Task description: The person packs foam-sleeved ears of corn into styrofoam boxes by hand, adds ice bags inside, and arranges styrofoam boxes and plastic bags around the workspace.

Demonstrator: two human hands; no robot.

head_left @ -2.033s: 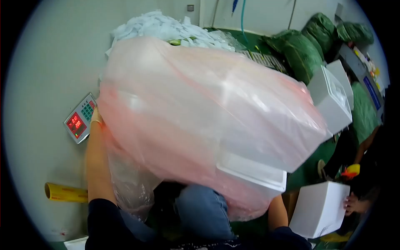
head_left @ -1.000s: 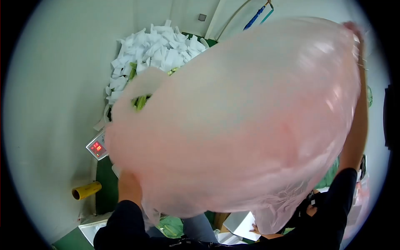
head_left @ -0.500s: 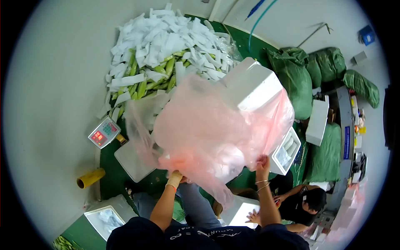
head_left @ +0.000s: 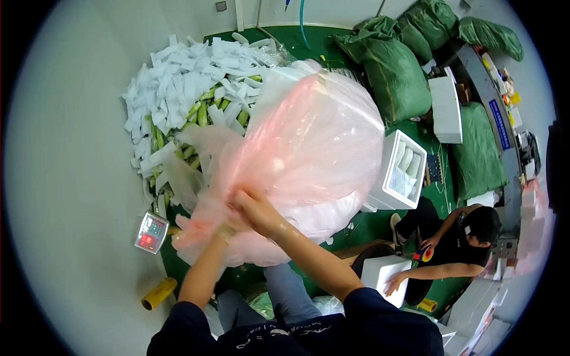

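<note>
A large, translucent pink plastic bag bulges out in front of me, puffed around something pale whose shape I cannot make out. My right hand is closed on its gathered neck, with the knuckles turned up. Just below and to the left, my left hand grips the bunched plastic too, its fingers mostly hidden by the film. The loose end of the bag spreads out left of both hands.
Corn cobs lie heaped with white foam strips at back left. A digital scale and yellow roll are at left. An open foam box and green sacks stand right. A co-worker crouches beside a white box.
My right hand has swung left across to my left hand, drawing the bag's edge together into a neck. The white foam box above no longer shows bare; the bag has ballooned. The view has shifted.
</note>
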